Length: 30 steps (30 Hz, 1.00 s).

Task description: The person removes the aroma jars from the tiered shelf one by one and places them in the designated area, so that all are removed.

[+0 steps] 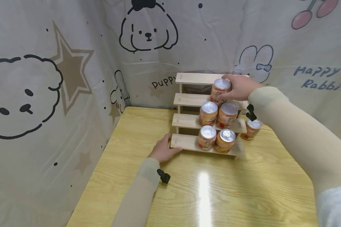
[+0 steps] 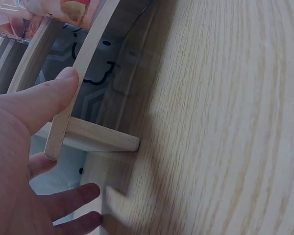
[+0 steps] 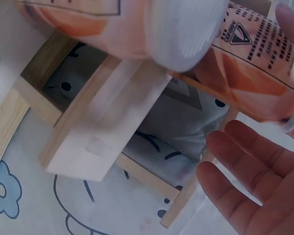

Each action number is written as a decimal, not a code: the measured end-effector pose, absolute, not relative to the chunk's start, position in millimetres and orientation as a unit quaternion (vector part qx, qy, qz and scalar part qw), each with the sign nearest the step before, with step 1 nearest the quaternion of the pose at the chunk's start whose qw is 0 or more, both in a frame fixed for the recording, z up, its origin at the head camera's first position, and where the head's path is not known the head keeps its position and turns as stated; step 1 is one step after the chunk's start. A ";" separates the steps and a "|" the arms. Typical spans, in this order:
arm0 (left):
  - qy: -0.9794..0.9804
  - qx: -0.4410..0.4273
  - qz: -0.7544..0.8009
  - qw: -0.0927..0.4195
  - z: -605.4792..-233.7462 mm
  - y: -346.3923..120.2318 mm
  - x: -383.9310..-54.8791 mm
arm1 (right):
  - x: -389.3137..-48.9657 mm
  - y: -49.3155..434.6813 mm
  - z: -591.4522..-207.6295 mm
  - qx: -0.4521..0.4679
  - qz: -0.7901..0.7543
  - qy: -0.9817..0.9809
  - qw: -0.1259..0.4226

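the right hand (image 1: 240,86) pinches a can (image 1: 219,93) at the rack's (image 1: 193,78) third tier up; whether it rests there is unclear. the left hand (image 1: 163,148) grips the lowest step's (image 1: 185,142) left end. an off-balance release could tip the can onto the second-tier cans (image 1: 207,118).

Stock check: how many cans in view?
6: one can in the right hand, two cans on the second-lowest tier, two cans on the bottom tier, one can on the table beside the rack. More may be hidden.
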<state>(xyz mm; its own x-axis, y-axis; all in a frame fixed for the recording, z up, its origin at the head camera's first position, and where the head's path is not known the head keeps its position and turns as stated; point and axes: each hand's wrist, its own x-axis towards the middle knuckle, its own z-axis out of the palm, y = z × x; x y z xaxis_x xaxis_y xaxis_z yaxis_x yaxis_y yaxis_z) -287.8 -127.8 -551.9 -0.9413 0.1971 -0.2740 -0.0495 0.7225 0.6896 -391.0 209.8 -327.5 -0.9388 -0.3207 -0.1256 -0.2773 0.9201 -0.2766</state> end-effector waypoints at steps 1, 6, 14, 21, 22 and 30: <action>0.913 0.040 0.370 0.166 -551.5 -127.6 -288.1 | -391.3 209.2 -327.8 -0.153 -0.133 0.976 0.085; 0.914 0.041 0.369 0.164 -547.8 -126.6 -287.3 | -393.3 205.6 -329.9 -0.145 -0.158 0.973 0.088; 0.916 0.044 0.364 0.163 -548.6 -127.9 -286.3 | -397.3 203.8 -333.8 -0.145 -0.170 0.971 0.089; 0.914 0.042 0.365 0.170 -550.6 -127.7 -289.0 | -394.3 204.6 -329.6 -0.150 -0.163 0.972 0.075; 0.914 0.041 0.365 0.171 -551.1 -127.7 -289.5 | -394.1 204.6 -329.0 -0.150 -0.163 0.972 0.073; 0.915 0.042 0.362 0.170 -549.5 -127.9 -288.0 | -393.7 210.9 -322.3 -0.155 -0.181 0.970 0.052</action>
